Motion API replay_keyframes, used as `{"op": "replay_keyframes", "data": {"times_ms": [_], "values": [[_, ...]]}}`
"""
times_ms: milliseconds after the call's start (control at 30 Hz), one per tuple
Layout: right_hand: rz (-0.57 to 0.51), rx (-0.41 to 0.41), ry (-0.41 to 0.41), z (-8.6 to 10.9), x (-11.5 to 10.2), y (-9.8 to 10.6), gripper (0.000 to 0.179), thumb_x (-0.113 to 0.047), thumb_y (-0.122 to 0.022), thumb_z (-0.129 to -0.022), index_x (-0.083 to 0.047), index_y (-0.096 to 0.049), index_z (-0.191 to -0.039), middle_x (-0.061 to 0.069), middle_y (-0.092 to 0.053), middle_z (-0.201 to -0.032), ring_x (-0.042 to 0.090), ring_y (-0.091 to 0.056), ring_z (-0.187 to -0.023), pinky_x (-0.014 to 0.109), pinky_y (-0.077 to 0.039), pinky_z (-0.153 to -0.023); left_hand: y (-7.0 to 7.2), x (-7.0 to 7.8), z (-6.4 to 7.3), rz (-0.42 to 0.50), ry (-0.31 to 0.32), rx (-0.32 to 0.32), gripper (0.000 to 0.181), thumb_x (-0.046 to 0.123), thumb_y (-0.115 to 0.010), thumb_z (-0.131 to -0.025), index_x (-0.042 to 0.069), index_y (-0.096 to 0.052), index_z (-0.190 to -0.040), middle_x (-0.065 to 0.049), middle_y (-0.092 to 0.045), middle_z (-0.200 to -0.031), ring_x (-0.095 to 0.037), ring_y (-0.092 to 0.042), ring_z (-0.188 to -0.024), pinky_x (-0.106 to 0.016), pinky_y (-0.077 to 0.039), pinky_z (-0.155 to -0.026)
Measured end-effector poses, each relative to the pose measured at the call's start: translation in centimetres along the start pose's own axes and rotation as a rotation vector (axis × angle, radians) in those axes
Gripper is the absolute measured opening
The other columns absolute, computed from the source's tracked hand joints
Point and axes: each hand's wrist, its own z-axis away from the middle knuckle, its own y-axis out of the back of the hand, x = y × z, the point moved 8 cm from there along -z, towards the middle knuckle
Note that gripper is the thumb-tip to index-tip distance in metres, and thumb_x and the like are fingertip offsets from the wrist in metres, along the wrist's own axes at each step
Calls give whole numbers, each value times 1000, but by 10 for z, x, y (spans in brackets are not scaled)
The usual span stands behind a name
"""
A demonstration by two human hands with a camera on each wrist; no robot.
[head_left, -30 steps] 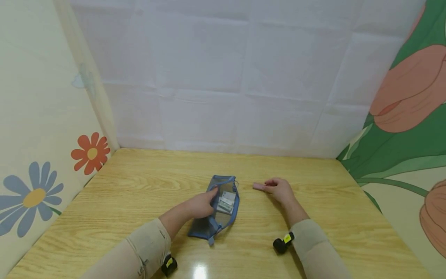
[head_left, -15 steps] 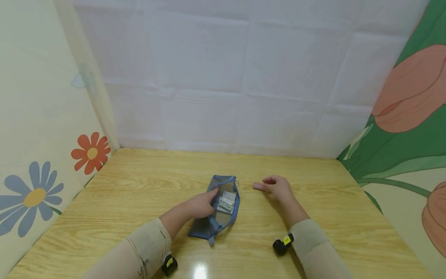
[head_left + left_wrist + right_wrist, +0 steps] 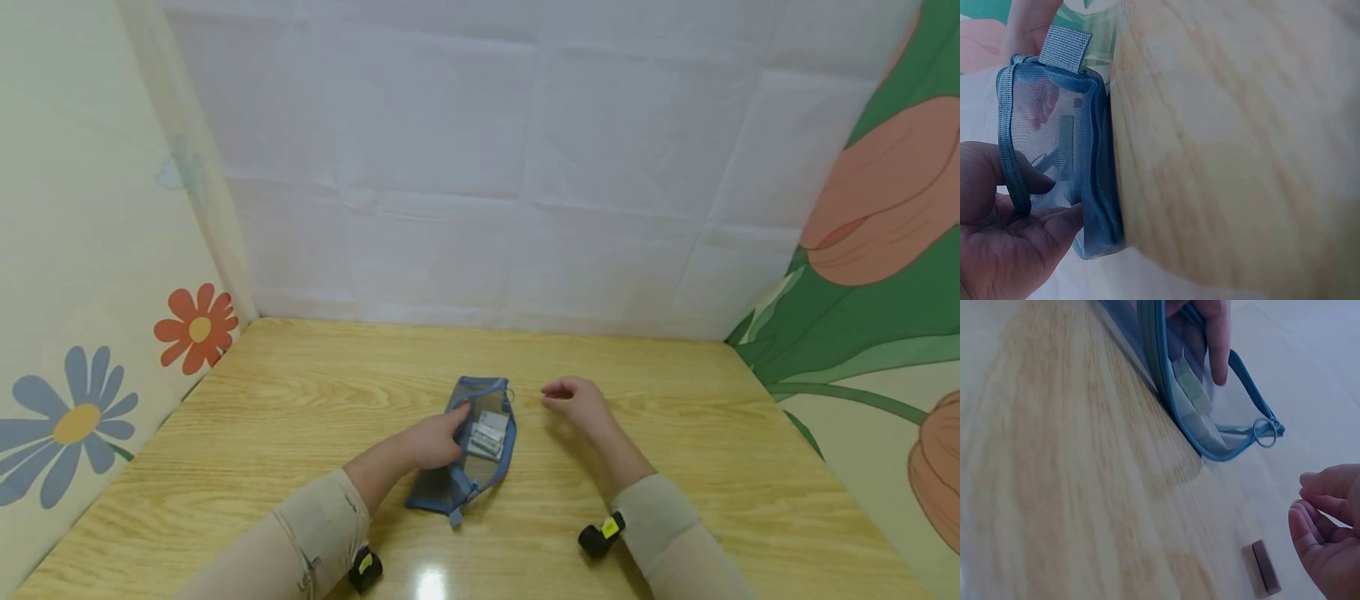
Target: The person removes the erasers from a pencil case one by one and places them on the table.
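A blue mesh zip pouch [image 3: 487, 475] lies on the table with its mouth spread. My left hand [image 3: 431, 442] grips its near rim, thumb on one side and fingers on the other, as the left wrist view shows. Inside sit several small pale blocks [image 3: 486, 436], one greenish. Right of the pouch is my right hand [image 3: 588, 408], its fingers loosely bent and nothing between them. Below that hand, in the right wrist view, a small brownish-pink block [image 3: 1265, 569] rests on the table, apart from the fingers. The hand hides it in the head view.
The wood-grain table [image 3: 337, 358] extends around the pouch. A white sheet [image 3: 450, 167] hangs behind it, and flower-printed sheets [image 3: 97, 250] flank both sides. A ring zip pull [image 3: 1265, 432] hangs at the pouch's end. Each wrist wears a small black camera [image 3: 600, 537].
My right hand has shifted left, over the pinkish block, which was visible at its fingertips before. The left hand and the pouch have stayed in place.
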Motion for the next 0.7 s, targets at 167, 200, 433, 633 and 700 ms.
{"op": "replay_keyframes", "data": {"times_ms": [167, 200, 433, 633, 700], "values": [[-44, -48, 26, 5, -10, -11, 17, -7, -69, -77, 0, -68, -93, 5, -66, -84, 15, -60, -77, 27, -49, -73, -1, -1, -1, -2, 3, 0, 77, 0, -54, -74, -1, -21, -144, -20, -36, -141, -24, -44, -118, -40, -37, -97], [-50, -56, 35, 6, -12, -13, 17, -7, -69, -77, 0, -68, -92, 5, -66, -83, 14, -60, -77, 27, -49, -73, -1, -1, -1, -3, 4, 1, 77, 0, -54, -74, -1, -21, -144, -20, -36, -141, -24, -44, -119, -40, -37, -98], [-79, -100, 53, 13, -22, -28, 17, -6, -70, -75, 1, -68, -90, 4, -67, -81, 12, -59, -75, 26, -49, -71, 1, 2, 3, -26, -5, 1, 76, 0, -52, -74, -2, -21, -143, -22, -37, -140, -26, -43, -119, -40, -37, -98], [-88, -138, 44, 17, -25, -41, 17, -6, -72, -74, -1, -68, -89, 3, -66, -80, 11, -59, -74, 26, -49, -70, 0, 1, 2, 13, 8, -1, 75, 0, -53, -76, 0, -20, -144, -20, -35, -142, -26, -40, -124, -41, -34, -101], [-75, -146, 52, 18, -26, -44, 17, -6, -73, -73, -2, -68, -88, 3, -67, -80, 11, -59, -73, 26, -49, -69, 0, 0, 1, 22, 7, 0, 76, 0, -53, -76, 0, -20, -144, -19, -36, -142, -26, -39, -125, -41, -34, -102]]}}
